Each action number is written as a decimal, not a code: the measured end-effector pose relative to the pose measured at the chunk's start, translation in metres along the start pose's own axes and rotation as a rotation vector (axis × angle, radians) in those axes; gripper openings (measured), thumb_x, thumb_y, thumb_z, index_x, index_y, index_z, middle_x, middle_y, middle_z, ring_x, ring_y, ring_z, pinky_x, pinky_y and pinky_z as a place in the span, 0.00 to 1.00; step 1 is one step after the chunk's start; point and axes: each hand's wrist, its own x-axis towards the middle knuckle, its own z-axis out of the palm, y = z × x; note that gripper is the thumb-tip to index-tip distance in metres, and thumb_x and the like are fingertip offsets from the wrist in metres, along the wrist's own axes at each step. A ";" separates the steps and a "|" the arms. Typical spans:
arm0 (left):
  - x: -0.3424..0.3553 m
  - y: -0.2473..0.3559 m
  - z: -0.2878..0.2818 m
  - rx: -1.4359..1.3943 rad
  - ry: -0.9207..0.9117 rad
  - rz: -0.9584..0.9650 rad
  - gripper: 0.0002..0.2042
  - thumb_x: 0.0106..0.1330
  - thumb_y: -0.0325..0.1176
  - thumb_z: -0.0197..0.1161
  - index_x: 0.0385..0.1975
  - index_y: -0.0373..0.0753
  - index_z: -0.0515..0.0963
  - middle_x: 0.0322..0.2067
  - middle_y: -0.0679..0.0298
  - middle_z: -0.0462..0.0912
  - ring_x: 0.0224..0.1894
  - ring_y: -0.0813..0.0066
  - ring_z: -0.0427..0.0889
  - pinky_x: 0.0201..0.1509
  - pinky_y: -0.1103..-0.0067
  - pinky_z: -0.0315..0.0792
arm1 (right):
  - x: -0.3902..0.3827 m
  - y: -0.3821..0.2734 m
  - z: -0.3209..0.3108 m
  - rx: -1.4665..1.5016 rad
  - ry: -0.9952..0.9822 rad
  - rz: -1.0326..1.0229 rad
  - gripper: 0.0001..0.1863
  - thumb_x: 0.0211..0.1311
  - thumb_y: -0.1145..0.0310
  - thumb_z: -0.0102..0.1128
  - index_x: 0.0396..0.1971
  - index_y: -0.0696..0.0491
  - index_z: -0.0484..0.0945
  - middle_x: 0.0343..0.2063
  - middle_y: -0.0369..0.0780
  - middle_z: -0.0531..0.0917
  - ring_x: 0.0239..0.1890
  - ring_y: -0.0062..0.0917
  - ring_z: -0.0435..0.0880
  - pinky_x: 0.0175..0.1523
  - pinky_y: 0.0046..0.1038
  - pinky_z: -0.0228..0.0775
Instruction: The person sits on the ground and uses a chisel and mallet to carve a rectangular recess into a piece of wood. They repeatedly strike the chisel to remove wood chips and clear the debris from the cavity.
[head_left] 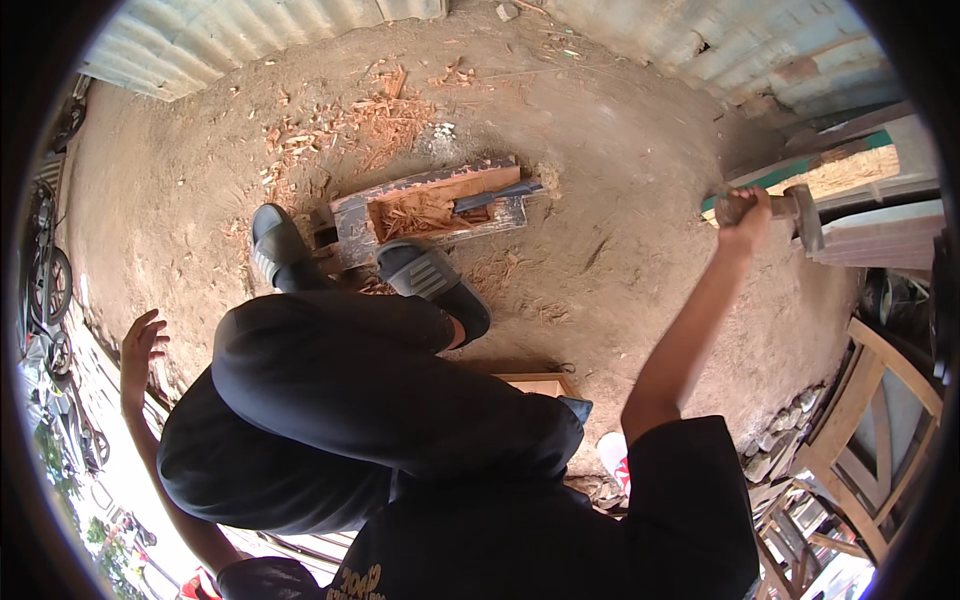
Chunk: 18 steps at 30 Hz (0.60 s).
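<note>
Out to the right, my right hand (752,214) is wrapped round the handle of a hammer (808,219), whose metal head points right. Far from it on the left, my left hand (142,345) hangs in the air with its fingers apart and nothing in them. Between my feet and the far wall lies a hollowed wooden block (352,226) with worn dark paint. Wood chips (415,215) fill part of its hollow. Across its right end rests a flat, dark blue-grey piece (497,195); its kind I cannot make out. Neither hand touches the block.
My sandalled feet (425,275) are close to the block. More wood shavings (390,120) lie on the dirt floor (600,150). Corrugated metal sheets (260,40) stand at the back. At right are stacked boards (880,235) and wooden frames (860,430); motorcycles (55,280) stand at left.
</note>
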 end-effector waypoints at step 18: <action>-0.016 -0.024 -0.001 0.029 -0.008 -0.002 0.20 0.65 0.41 0.48 0.54 0.40 0.66 0.42 0.59 0.76 0.38 0.74 0.77 0.39 0.79 0.70 | -0.090 0.060 -0.077 -0.751 -0.450 0.562 0.06 0.49 0.71 0.56 0.23 0.58 0.72 0.16 0.36 0.73 0.16 0.20 0.72 0.22 0.21 0.67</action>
